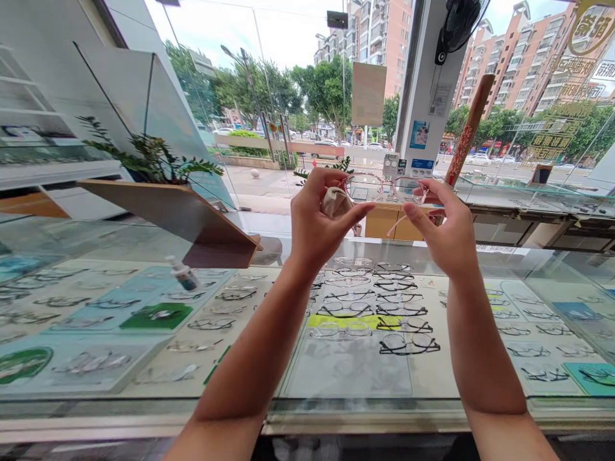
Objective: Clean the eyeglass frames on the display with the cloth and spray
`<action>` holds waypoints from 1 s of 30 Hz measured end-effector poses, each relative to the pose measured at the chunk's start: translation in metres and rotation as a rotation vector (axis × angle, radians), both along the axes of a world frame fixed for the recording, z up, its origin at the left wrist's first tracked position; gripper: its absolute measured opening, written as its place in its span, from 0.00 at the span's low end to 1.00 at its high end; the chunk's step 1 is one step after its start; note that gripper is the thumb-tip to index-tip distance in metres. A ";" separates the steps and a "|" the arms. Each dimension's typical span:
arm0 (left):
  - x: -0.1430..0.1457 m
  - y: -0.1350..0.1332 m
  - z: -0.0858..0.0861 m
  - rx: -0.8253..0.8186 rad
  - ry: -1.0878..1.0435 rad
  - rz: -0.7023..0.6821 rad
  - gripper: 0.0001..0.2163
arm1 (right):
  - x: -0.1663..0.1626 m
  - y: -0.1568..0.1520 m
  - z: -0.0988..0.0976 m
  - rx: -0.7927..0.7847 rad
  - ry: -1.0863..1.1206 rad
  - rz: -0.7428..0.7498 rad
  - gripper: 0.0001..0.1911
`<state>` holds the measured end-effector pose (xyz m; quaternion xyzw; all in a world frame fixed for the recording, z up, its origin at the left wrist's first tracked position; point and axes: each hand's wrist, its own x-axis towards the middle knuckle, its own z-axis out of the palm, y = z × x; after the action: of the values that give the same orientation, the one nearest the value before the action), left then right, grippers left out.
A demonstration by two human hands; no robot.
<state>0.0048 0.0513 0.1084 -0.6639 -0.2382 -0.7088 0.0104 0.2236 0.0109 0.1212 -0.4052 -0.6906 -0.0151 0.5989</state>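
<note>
Held up in front of me, above the glass counter, is a pair of eyeglasses [384, 186] with a thin, pinkish clear frame. My left hand [319, 214] pinches its left end between the fingers and also has a crumpled beige cloth [336, 203] tucked in the palm. On the other side my right hand [446, 221] grips the right rim with thumb and fingers. One pink temple arm hangs down near the right thumb. Part of the frame's left end is hidden behind my left fingers.
Below my arms, a glass display counter [355, 378] holds many rows of eyeglasses [408, 344]. A small spray bottle [182, 274] stands on the left. Beyond it are a brown wooden board [192, 218] and a potted plant [148, 160]. A wall fan [459, 29] hangs upper right.
</note>
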 end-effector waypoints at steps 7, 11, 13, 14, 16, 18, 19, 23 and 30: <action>0.000 -0.002 0.001 0.049 0.041 0.057 0.23 | 0.004 0.006 -0.004 -0.016 -0.027 0.014 0.32; -0.001 -0.004 0.002 0.069 0.057 0.073 0.23 | 0.005 0.008 -0.004 -0.036 -0.034 0.017 0.33; -0.001 -0.005 0.003 0.066 0.061 0.072 0.24 | 0.006 0.009 -0.005 -0.045 -0.040 0.014 0.34; -0.001 -0.005 0.003 0.063 0.062 0.069 0.24 | 0.006 0.010 -0.005 -0.044 -0.043 0.016 0.34; -0.001 -0.006 0.004 0.058 0.060 0.059 0.23 | 0.006 0.011 -0.005 -0.038 -0.042 0.025 0.34; -0.001 -0.006 0.004 0.048 0.058 0.049 0.23 | 0.006 0.011 -0.005 -0.040 -0.032 0.032 0.35; -0.001 -0.005 0.003 0.040 0.057 0.043 0.23 | 0.006 0.010 -0.005 -0.043 -0.026 0.032 0.35; -0.002 0.000 0.001 -0.026 0.038 -0.020 0.21 | 0.003 0.006 -0.003 -0.022 -0.009 -0.008 0.33; -0.008 0.003 0.003 -0.128 0.049 -0.076 0.22 | 0.000 -0.002 0.000 0.106 -0.070 -0.053 0.27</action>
<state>-0.0030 0.0547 0.1117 -0.6890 -0.2574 -0.6754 -0.0533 0.2236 0.0094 0.1217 -0.3902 -0.6985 -0.0818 0.5943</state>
